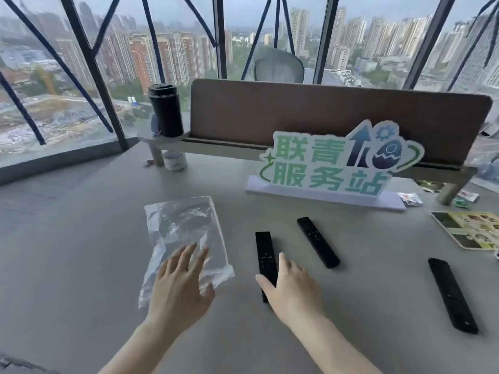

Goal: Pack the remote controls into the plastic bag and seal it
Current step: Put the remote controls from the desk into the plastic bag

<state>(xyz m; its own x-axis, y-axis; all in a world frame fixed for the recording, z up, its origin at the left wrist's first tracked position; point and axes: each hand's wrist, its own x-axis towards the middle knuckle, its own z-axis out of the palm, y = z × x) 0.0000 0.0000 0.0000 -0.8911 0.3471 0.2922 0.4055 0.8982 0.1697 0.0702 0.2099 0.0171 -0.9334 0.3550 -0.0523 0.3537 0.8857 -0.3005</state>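
Observation:
A clear plastic bag (186, 233) lies flat on the grey table, left of centre. My left hand (181, 284) rests over its near end with fingers spread, holding nothing. Three black remote controls lie to the right. The nearest remote (264, 252) points away from me, and my right hand (291, 290) covers its near end with fingers apart; I cannot tell whether it touches the remote. A second remote (318, 242) lies at a slant further back. The third remote (452, 294) lies at the far right.
A green and white sign (340, 163) on a white base stands behind the remotes. A brown divider (324, 114) with a shelf holds a black tumbler (166, 110); a small white jar (175, 161) sits beneath. A printed leaflet (469, 229) and small packets (410, 198) lie at right.

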